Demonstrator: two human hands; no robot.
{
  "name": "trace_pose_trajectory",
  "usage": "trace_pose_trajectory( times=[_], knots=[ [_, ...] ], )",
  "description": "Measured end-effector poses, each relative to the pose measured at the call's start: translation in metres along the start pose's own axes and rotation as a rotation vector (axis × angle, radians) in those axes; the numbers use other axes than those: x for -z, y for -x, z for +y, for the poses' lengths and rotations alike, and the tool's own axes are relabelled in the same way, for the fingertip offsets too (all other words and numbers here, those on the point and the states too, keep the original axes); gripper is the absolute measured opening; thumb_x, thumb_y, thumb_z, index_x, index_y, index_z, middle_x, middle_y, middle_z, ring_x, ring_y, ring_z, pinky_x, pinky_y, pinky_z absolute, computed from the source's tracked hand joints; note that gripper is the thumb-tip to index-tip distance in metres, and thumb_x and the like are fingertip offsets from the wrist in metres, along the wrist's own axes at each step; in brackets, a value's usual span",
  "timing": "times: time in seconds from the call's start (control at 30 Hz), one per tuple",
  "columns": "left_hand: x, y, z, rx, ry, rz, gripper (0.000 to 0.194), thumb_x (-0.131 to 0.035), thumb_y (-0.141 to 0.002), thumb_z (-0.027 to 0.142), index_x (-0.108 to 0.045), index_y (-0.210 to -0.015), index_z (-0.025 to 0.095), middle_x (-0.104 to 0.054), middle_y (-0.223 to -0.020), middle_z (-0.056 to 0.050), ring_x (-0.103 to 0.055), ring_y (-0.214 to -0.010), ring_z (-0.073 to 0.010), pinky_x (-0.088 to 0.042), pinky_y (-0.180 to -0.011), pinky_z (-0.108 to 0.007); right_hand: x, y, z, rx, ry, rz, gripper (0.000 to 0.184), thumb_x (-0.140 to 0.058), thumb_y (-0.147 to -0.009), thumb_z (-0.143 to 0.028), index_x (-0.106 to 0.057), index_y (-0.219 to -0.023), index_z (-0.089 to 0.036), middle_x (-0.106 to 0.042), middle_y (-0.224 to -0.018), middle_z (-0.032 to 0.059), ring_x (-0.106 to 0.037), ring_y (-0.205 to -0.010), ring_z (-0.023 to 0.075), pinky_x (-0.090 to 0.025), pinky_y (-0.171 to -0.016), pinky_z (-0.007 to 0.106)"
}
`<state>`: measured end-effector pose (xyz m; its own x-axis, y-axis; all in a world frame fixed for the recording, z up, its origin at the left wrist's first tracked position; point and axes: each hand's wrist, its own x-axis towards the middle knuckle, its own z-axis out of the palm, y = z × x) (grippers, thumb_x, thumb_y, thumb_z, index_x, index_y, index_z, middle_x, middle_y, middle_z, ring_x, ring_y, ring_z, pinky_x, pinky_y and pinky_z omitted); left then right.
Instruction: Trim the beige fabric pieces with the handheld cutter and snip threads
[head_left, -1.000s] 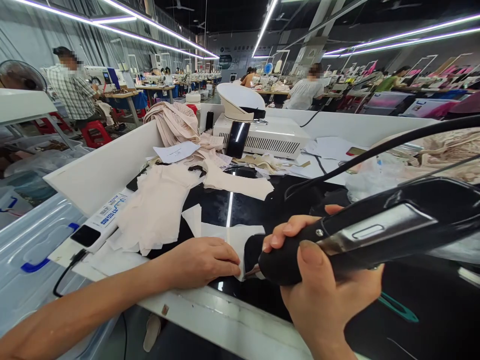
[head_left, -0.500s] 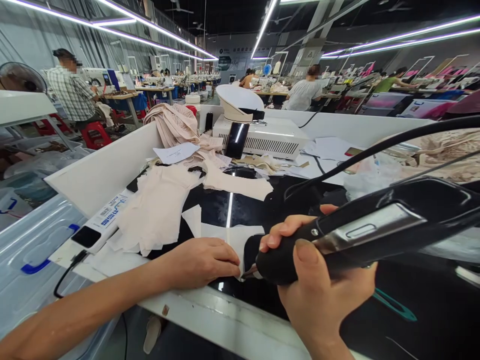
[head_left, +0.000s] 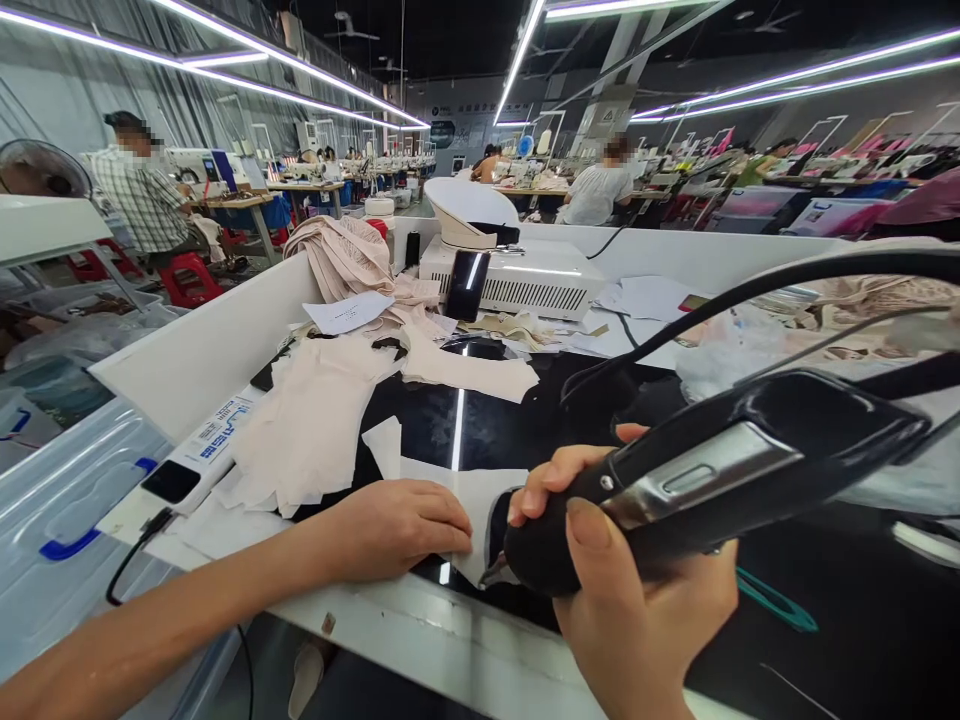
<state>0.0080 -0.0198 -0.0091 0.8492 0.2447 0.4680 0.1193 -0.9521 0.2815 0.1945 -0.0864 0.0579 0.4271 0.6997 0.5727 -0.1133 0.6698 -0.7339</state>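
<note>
My right hand (head_left: 634, 600) is wrapped round a thick black corded hand tool (head_left: 810, 450) with a silver lever along its side. The tool's narrow metal tip meets the curved near edge of a pale cloth piece (head_left: 491, 482) on the glossy black tabletop (head_left: 420, 415). My left hand (head_left: 409, 530) rests on that same piece, its bent fingers together and gripping the cloth just left of the tip; the thumb is hidden. A pile of cut beige cloth pieces (head_left: 311, 420) lies beyond my left forearm, and another curved piece (head_left: 476, 370) lies farther back.
A white vented box (head_left: 525, 280) stands at the back with a phone (head_left: 466, 285) leaning on it. A white power strip (head_left: 199, 455) lines the left edge. The black cable (head_left: 750, 300) arches over the right side. A teal loop-shaped tool (head_left: 776, 598) lies near the right hand.
The tool's rear end has swung down and a little left in view, with my right hand shifting slightly left. More of the cloth's curved edge shows by the tip. The left hand stays on the cloth.
</note>
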Motion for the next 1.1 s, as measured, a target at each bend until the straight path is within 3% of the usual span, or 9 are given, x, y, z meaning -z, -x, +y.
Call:
trace_pose_trajectory(
  times=[0.1,0.23,0.37,0.53,0.7,0.87,1.0,1.1],
  knots=[
    [0.009,0.003,0.009,-0.01,0.014,-0.06,0.035,-0.048,-0.105,-0.002,-0.078,-0.11,0.016,-0.084,-0.115,-0.007,-0.077,-0.112,-0.0215,-0.061,-0.107,-0.031,0.005,-0.004,-0.004,-0.005,0.005,-0.004,0.043,-0.095,-0.09,-0.041,-0.068,-0.122,-0.03,-0.076,-0.082,-0.0049,-0.069,-0.056,0.0151,-0.062,-0.05,0.028],
    [0.027,0.008,0.024,-0.009,0.065,-0.126,0.034,-0.053,-0.097,-0.005,-0.077,-0.109,0.017,-0.084,-0.109,-0.005,-0.077,-0.102,-0.0205,-0.063,-0.096,-0.029,0.017,-0.026,-0.002,0.039,0.049,0.089,0.047,-0.098,-0.085,-0.041,-0.068,-0.119,-0.029,-0.075,-0.079,-0.0064,-0.068,-0.055,0.0157,-0.061,-0.05,0.03],
    [0.037,0.002,0.03,0.02,0.051,-0.084,0.035,-0.053,-0.098,-0.004,-0.076,-0.115,0.017,-0.083,-0.11,-0.006,-0.077,-0.104,-0.0194,-0.063,-0.095,-0.027,0.028,-0.045,0.006,0.082,0.111,0.161,0.042,-0.099,-0.083,-0.045,-0.064,-0.101,-0.029,-0.073,-0.078,-0.0082,-0.066,-0.055,0.0138,-0.06,-0.052,0.029],
    [0.023,-0.022,0.023,-0.001,-0.12,-0.066,0.028,-0.056,-0.105,0.003,-0.074,-0.124,0.015,-0.079,-0.114,-0.011,-0.075,-0.102,-0.0203,-0.065,-0.095,-0.033,0.031,-0.045,0.012,0.118,0.147,0.138,0.04,-0.095,-0.086,-0.046,-0.061,-0.098,-0.029,-0.072,-0.079,-0.0081,-0.066,-0.054,0.0135,-0.06,-0.05,0.029],
    [-0.001,-0.04,0.015,-0.111,-0.269,-0.045,0.021,-0.057,-0.113,0.015,-0.075,-0.124,0.015,-0.077,-0.107,-0.008,-0.074,-0.098,-0.0201,-0.063,-0.103,-0.036,0.03,-0.038,0.014,0.11,0.141,0.088,0.034,-0.091,-0.09,-0.041,-0.061,-0.102,-0.03,-0.073,-0.082,-0.0069,-0.067,-0.056,0.0134,-0.06,-0.051,0.027],
    [-0.012,-0.04,0.009,-0.095,-0.341,-0.097,0.019,-0.064,-0.114,0.027,-0.074,-0.128,0.018,-0.073,-0.106,-0.007,-0.072,-0.098,-0.0201,-0.062,-0.105,-0.036,0.028,-0.037,0.018,0.086,0.13,0.113,0.032,-0.09,-0.088,-0.03,-0.061,-0.101,-0.029,-0.074,-0.08,-0.0077,-0.066,-0.054,0.0128,-0.06,-0.05,0.026],
    [-0.012,-0.036,0.006,-0.099,-0.347,-0.023,0.018,-0.062,-0.115,0.028,-0.073,-0.124,0.018,-0.072,-0.104,-0.006,-0.07,-0.092,-0.0202,-0.063,-0.101,-0.037,0.025,-0.038,0.017,0.089,0.127,0.136,0.034,-0.091,-0.084,-0.026,-0.061,-0.1,-0.029,-0.074,-0.077,-0.008,-0.066,-0.053,0.0127,-0.061,-0.049,0.026],
    [-0.011,-0.034,0.006,-0.081,-0.35,-0.035,0.017,-0.062,-0.115,0.028,-0.073,-0.124,0.018,-0.073,-0.107,-0.006,-0.07,-0.093,-0.0199,-0.062,-0.103,-0.037,0.024,-0.037,0.016,0.086,0.122,0.146,0.035,-0.09,-0.082,-0.024,-0.062,-0.101,-0.028,-0.075,-0.077,-0.0079,-0.066,-0.053,0.0128,-0.062,-0.048,0.026]
  ],
)
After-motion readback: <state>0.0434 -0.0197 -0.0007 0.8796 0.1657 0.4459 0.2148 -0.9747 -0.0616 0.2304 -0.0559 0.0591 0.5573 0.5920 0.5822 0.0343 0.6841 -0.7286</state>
